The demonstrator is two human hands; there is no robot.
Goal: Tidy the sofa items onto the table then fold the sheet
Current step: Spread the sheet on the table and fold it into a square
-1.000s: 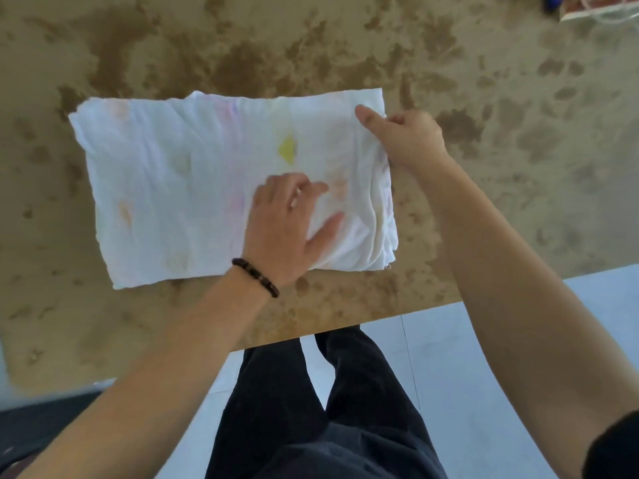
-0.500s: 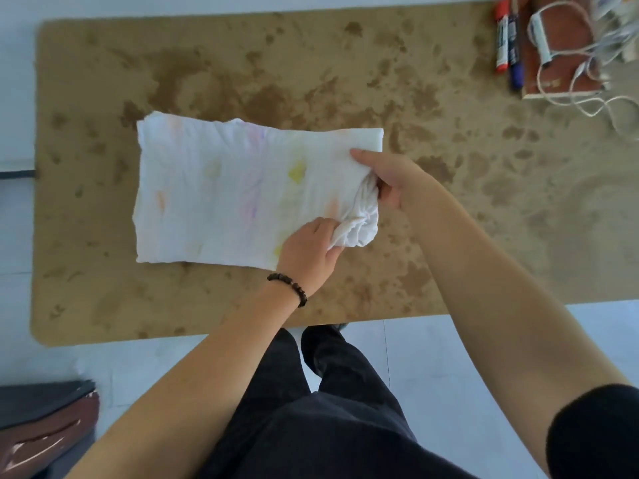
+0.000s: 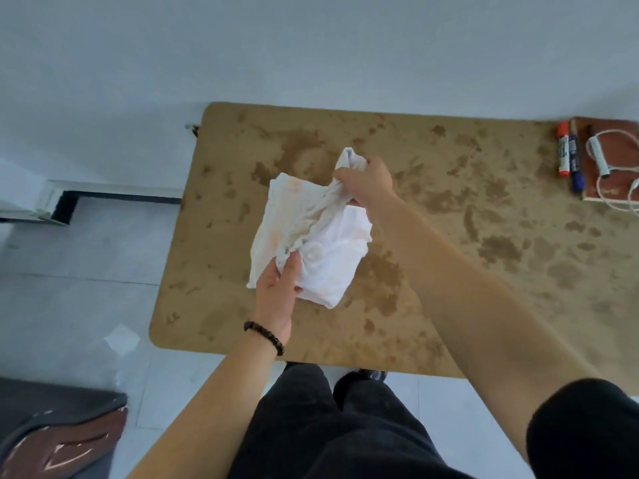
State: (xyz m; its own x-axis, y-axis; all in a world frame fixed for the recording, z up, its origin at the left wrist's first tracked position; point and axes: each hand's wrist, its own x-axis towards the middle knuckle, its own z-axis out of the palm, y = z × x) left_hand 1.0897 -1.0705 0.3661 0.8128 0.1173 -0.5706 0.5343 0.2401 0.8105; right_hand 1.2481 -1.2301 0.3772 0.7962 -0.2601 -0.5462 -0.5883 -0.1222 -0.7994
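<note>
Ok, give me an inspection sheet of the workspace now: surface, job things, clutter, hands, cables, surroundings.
Surface: mottled brown rectangular table, dark blotches all over.
Job's things: white stained cloth sheet, bunched, partly folded, held over the table.
Clutter: red marker and blue marker beside a reddish-brown book, far right corner.
Grippers: left hand grips the sheet's near part; right hand grips its far part.
Cables: white cable on the book.
Surroundings: pale tiled floor; dark object lower left, unclear.

No legible text, labels or numbers.
</note>
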